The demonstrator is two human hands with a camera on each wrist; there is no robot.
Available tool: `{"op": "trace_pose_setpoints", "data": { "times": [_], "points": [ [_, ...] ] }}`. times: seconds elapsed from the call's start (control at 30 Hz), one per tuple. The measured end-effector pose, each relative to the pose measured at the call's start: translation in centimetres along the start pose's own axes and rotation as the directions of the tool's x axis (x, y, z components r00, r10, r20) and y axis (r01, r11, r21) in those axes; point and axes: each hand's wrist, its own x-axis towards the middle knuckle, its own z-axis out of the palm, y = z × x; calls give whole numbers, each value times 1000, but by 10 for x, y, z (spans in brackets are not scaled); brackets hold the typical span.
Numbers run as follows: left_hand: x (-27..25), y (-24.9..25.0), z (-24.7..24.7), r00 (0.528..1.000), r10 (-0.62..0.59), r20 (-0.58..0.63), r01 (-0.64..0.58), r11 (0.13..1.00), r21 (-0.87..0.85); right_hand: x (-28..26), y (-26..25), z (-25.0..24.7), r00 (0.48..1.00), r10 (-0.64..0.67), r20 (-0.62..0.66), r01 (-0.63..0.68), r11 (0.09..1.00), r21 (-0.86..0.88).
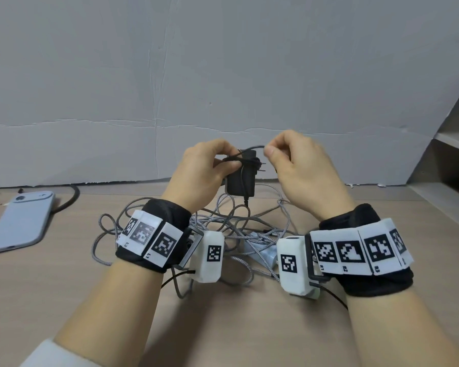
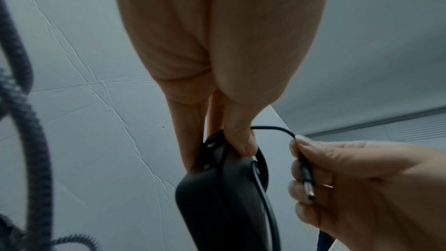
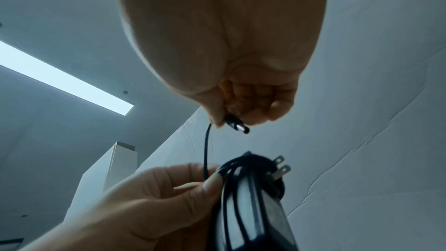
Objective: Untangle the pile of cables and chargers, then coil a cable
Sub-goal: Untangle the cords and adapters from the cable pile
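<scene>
A: Currently, centre of the head view: left hand (image 1: 199,165) grips the black power adapter (image 1: 241,178) above the surface (image 1: 64,300), fingers curled round the body with several turns of its thin black cord (image 3: 205,150) wound on it.

B: Right hand?

A: Right hand (image 1: 294,165) pinches the cord's free end just behind the barrel plug (image 3: 237,125), thumb and fingers clamped on it; a short run of cord spans the two hands.

B: Rest of the pile?

A: Grey braided cables (image 1: 112,234) and a white charger (image 1: 265,254) lie tangled below, lower centre. A phone (image 1: 21,221) sits at left.

B: Risks?

A: Judgement only: slack thumb pressure would let the wound turns spring off. The adapter's lower lead hangs toward the pile, so lifting could drag the braided loops tighter. Prongs (image 3: 282,165) could snag a turn.
</scene>
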Motion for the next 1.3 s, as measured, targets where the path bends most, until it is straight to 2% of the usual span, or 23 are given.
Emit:
{"op": "trace_pose_setpoints", "data": {
  "times": [0.13,0.33,0.63,0.8,0.93,1.07,1.17,1.23,1.3],
  "points": [
    [-2,2,1,997,4,79,-1,999,-32,0,-3,4,988,-41,-147,67,982,176],
    [-4,6,0,992,10,122,-5,999,-48,3,5,9,990,0,-143,46,946,320],
    [-4,8,3,990,21,140,-7,995,-101,2,8,9,987,-40,-158,62,989,133],
    [-3,10,4,985,11,171,18,985,-169,3,13,3,995,-23,-92,34,992,118],
    [-4,10,4,976,-38,213,89,967,-237,2,13,-4,999,-37,-19,39,988,148],
    [-5,11,3,965,-58,257,101,983,-155,3,13,-1,998,-63,-24,65,995,70],
    [-5,11,0,955,-61,290,73,997,-30,1,11,4,998,-54,31,54,999,-5],
    [-5,12,-3,951,-57,305,54,998,18,1,11,3,996,-35,80,34,999,14],
    [-5,12,-4,951,-56,305,60,998,-5,0,10,2,996,-25,91,18,997,77]
  ]
}}
